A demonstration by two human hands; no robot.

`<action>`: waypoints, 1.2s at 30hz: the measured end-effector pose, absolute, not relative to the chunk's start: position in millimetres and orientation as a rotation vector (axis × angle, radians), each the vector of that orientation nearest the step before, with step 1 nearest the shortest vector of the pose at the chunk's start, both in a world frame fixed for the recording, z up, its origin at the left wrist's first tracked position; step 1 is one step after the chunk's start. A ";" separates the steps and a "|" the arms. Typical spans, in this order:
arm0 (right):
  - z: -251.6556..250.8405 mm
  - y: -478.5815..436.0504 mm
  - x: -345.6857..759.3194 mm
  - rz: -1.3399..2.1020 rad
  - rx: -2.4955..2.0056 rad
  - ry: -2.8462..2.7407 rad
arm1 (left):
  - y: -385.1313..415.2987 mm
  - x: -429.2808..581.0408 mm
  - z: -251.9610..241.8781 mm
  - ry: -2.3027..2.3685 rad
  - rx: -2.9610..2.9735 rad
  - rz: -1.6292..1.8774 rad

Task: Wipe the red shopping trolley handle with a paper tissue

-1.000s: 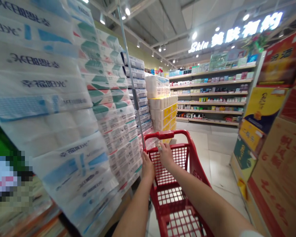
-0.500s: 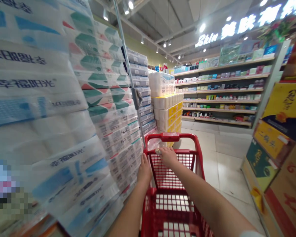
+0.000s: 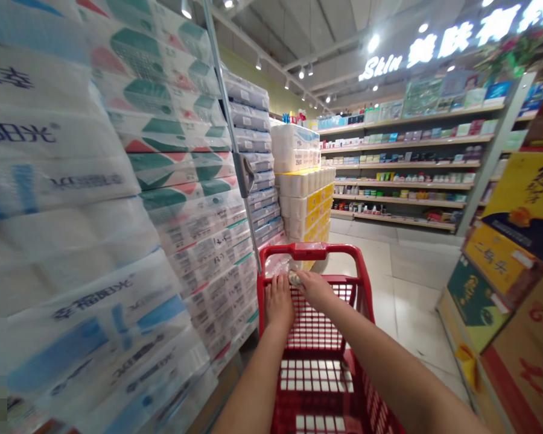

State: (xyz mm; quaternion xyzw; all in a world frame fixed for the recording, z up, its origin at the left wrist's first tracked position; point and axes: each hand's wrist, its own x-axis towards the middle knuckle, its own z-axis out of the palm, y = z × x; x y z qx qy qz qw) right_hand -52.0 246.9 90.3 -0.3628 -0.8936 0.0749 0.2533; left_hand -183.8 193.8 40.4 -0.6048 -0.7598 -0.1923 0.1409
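Note:
A red shopping basket cart [image 3: 364, 265] with a looped handle and grid walls stands before me. At its far upper rim, my right hand [image 3: 317, 290] is closed on the bunched end of a clear plastic bag [image 3: 277, 265]. The bag lies against the rim, and its contents cannot be made out. Just left of that grip, my left hand [image 3: 279, 303] lies over the rim and upper grid panel. Its fingers are stretched out, their tips touching the bag's near edge.
Tall stacks of wrapped tissue packs [image 3: 176, 175] rise close on the left, beside a metal pole [image 3: 230, 120]. Toilet roll packs [image 3: 298, 187] stand ahead. Boxes [image 3: 498, 253] line the right side of the tiled floor [image 3: 411, 283]. Shelves of cosmetics [image 3: 402, 163] are beyond.
My left hand has moved right, from the cart's left side onto the upper rim next to my right hand. My right hand keeps its hold on the bag. The tissue stacks have shifted left in view.

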 end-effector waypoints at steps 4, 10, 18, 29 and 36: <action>99.2 259.3 -43.7 0.202 -1.140 -2.394 | 194.6 -179.8 33.4 -2.152 -1.759 -0.646; 72.2 261.8 -59.9 0.083 -1.131 -2.205 | 202.9 -171.2 23.4 -2.167 -1.639 -0.713; 69.5 266.9 -54.5 0.082 -1.331 -2.133 | 209.3 -166.8 26.0 -2.190 -1.581 -0.738; 60.7 260.4 -39.4 0.110 -1.261 -2.080 | 209.9 -159.6 38.1 -2.258 -1.697 -0.634; 54.3 263.6 -39.6 0.083 -1.329 -1.979 | 217.4 -159.5 39.2 -2.199 -1.763 -0.698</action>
